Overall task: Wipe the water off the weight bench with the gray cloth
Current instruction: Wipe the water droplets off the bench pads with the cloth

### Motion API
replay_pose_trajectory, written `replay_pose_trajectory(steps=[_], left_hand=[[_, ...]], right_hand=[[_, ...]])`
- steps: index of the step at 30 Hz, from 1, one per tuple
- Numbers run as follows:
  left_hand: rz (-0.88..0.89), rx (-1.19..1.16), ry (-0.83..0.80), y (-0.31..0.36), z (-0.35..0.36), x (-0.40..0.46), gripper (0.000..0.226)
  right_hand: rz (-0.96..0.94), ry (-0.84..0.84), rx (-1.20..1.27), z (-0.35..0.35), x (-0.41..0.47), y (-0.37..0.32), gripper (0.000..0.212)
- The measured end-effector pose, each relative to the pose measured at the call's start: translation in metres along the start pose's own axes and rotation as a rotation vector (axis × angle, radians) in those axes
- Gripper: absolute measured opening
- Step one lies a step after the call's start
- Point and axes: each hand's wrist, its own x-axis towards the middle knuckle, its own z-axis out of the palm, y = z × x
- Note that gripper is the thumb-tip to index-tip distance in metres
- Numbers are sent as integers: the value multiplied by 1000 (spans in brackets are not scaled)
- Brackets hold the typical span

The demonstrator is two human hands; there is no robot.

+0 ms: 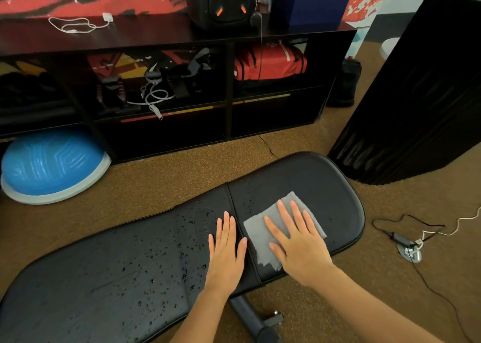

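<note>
A black padded weight bench (91,269) runs from the lower left to the middle right, split by a seam into a long pad and a shorter seat pad (320,183). Water drops (166,251) dot the long pad and the seat pad's left part. A gray cloth (256,230) lies flat on the seat pad. My right hand (296,241) presses on the cloth with straight, spread fingers. My left hand (226,249) rests flat on the long pad just left of the seam, beside the cloth.
A dark shelf unit (229,87) with bags and cords stands behind the bench. A blue half-ball trainer (52,163) lies on the carpet at left. A black cabinet (421,95) stands at right. Cables (406,241) trail on the floor right of the bench.
</note>
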Motion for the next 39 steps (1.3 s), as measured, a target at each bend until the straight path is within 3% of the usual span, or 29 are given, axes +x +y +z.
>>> replay_pose_trajectory(steps=[3,6,10,15,26,32,39], left_hand=[[-23,-19,-13,4,-3,0,53],[-21,-49,19,19,-9,-2,54],[276,70,30,61,-5,-4,54],[467,320,-35,93,23,8,58],[431,369,123,122,59,19,51],[401,361,106,142,64,27,55],[154,322,198,116,55,34,59]], right_hand=[[-5,-80,-24,-3,-16,11,57],[-32,-20,-12,-25,-22,26,54],[23,107,194,-58,-10,68,54],[79,-35,193,-63,5,104,53],[67,-51,325,-54,12,128,57],[57,-35,358,-54,14,129,56],[65,-27,246,-52,12,123,57]])
